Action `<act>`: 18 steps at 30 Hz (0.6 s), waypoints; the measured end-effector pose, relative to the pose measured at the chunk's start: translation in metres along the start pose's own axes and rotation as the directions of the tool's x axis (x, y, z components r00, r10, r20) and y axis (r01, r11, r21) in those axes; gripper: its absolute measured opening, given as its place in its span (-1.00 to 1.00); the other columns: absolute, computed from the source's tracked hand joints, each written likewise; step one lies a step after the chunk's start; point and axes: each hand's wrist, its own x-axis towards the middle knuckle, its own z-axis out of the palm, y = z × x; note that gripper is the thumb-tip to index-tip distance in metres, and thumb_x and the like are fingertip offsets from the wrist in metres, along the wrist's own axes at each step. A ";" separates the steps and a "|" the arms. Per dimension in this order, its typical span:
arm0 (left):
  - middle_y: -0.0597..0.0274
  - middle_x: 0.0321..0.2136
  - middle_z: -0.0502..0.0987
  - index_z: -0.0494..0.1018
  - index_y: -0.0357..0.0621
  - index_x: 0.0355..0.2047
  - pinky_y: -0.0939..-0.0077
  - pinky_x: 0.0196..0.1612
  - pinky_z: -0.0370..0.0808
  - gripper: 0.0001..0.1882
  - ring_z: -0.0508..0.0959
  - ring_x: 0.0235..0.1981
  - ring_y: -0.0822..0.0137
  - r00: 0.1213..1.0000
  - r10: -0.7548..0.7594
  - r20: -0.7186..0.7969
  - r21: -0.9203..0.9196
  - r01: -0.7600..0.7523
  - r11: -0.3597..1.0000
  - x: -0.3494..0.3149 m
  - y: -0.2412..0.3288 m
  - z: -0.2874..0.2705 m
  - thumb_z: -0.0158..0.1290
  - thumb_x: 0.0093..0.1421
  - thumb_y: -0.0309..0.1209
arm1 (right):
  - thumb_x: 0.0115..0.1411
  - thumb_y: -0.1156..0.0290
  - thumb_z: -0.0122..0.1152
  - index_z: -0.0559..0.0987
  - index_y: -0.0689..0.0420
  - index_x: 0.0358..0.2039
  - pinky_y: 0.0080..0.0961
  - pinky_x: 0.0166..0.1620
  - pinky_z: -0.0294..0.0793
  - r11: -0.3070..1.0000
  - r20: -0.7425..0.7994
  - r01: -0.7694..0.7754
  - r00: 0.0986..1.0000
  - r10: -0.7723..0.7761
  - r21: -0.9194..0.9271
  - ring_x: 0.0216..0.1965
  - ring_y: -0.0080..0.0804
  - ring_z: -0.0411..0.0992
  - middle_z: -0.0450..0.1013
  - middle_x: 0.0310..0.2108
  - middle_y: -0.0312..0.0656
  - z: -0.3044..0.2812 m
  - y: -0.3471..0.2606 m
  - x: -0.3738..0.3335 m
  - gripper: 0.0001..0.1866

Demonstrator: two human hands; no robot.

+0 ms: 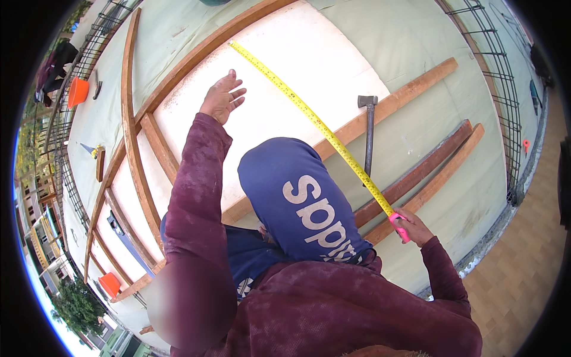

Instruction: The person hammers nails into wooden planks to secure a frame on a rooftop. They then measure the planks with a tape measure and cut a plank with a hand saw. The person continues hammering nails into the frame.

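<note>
A tape measure (324, 128) stretches its yellow blade in a straight diagonal over the white panel (315, 44), its far tip just beside a long timber (196, 61) at the panel's edge. At the near end, the right hand (414, 228) is closed around the pink case. The left hand (223, 98) is empty, its fingers spread, held above the panel near the tip but apart from the blade. Midway, the blade passes over a wooden beam (422, 86), where a hatchet (369, 128) lies with its handle across the wood. Closer to the case, the blade crosses a dark reddish timber (413, 169) lying alongside a paler timber (446, 172). The person's bent knee, in blue trousers (279, 172), rises beside the tape. Farther left, more timbers form a frame, with an orange container (78, 92) beyond it. Wire mesh (496, 59) curves along the far right.
</note>
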 end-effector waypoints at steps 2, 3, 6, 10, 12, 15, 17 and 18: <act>0.10 0.07 0.46 0.27 -0.26 0.29 0.42 0.00 0.51 -0.36 0.50 -0.07 0.33 0.974 -0.078 0.215 0.292 0.012 0.956 -0.032 -0.031 0.004 0.00 0.41 -0.02 | 0.31 0.34 0.06 0.46 0.19 0.11 -0.61 -0.34 0.35 0.994 -0.045 0.108 0.993 -0.109 -0.025 -0.42 -0.64 0.30 0.34 -0.38 -0.37 0.011 -0.016 0.013 -0.62; 0.16 -0.03 0.53 0.38 -0.25 0.21 0.44 -0.01 0.51 -0.43 0.54 -0.13 0.36 0.947 -0.106 0.302 0.430 -0.036 0.902 -0.058 -0.035 0.008 0.01 0.41 -0.05 | 0.30 0.36 0.04 0.48 0.18 -0.01 -0.58 -0.32 0.33 0.985 -0.050 0.170 0.984 -0.170 -0.006 -0.39 -0.64 0.29 0.33 -0.38 -0.38 0.012 -0.015 0.022 -0.71; 0.23 -0.20 0.61 0.48 -0.29 0.06 0.47 -0.05 0.51 -0.61 0.54 -0.19 0.43 0.829 -0.084 0.553 0.557 -0.293 0.777 -0.112 -0.057 -0.004 0.07 0.36 -0.26 | 0.30 0.37 0.05 0.48 0.21 0.02 -0.60 -0.26 0.34 0.932 -0.088 0.347 0.930 -0.356 -0.104 -0.35 -0.65 0.29 0.33 -0.37 -0.38 0.010 -0.016 0.042 -0.68; 0.27 -0.20 0.59 0.49 -0.31 0.04 0.47 -0.05 0.49 -0.61 0.52 -0.17 0.47 0.847 -0.110 0.520 0.395 -0.125 0.910 -0.163 -0.075 -0.024 0.10 0.38 -0.24 | 0.30 0.30 0.09 0.44 0.27 0.17 -0.55 -0.03 0.38 0.968 -0.132 0.242 0.960 -0.248 -0.060 -0.11 -0.53 0.39 0.45 -0.14 -0.25 0.007 -0.014 0.058 -0.52; 0.28 -0.18 0.59 0.47 -0.30 0.09 0.48 -0.04 0.48 -0.57 0.52 -0.15 0.45 0.917 -0.084 0.389 0.423 -0.098 0.901 -0.169 -0.089 -0.033 0.11 0.37 -0.21 | 0.30 0.27 0.12 0.39 0.30 0.25 -0.52 0.09 0.37 0.971 -0.160 0.234 0.957 -0.240 -0.057 0.02 -0.45 0.40 0.46 0.02 -0.17 0.006 -0.009 0.066 -0.43; 0.28 -0.15 0.58 0.43 -0.28 0.16 0.50 -0.03 0.48 -0.53 0.53 -0.13 0.44 0.954 -0.036 0.297 0.345 -0.072 0.936 -0.167 -0.094 -0.041 0.11 0.38 -0.21 | 0.30 0.21 0.15 0.34 0.31 0.30 -0.47 0.19 0.33 0.982 -0.104 0.188 0.977 -0.189 -0.019 0.14 -0.37 0.37 0.41 0.16 -0.10 0.002 -0.009 0.072 -0.36; 0.28 -0.13 0.58 0.40 -0.28 0.19 0.55 -0.02 0.48 -0.51 0.53 -0.11 0.48 0.955 -0.059 0.291 0.291 -0.030 0.956 -0.162 -0.092 -0.047 0.11 0.38 -0.22 | 0.30 0.21 0.15 0.36 0.31 0.29 -0.48 0.18 0.34 0.976 -0.103 0.217 0.970 -0.218 -0.026 0.12 -0.39 0.38 0.42 0.13 -0.12 0.002 -0.006 0.076 -0.37; 0.28 -0.12 0.58 0.40 -0.29 0.19 0.56 -0.03 0.48 -0.51 0.52 -0.12 0.49 0.952 -0.062 0.298 0.291 -0.029 0.956 -0.163 -0.094 -0.049 0.10 0.39 -0.21 | 0.30 0.21 0.15 0.36 0.31 0.28 -0.49 0.17 0.34 0.973 -0.103 0.230 0.967 -0.231 -0.027 0.11 -0.40 0.38 0.43 0.11 -0.13 0.003 -0.003 0.077 -0.37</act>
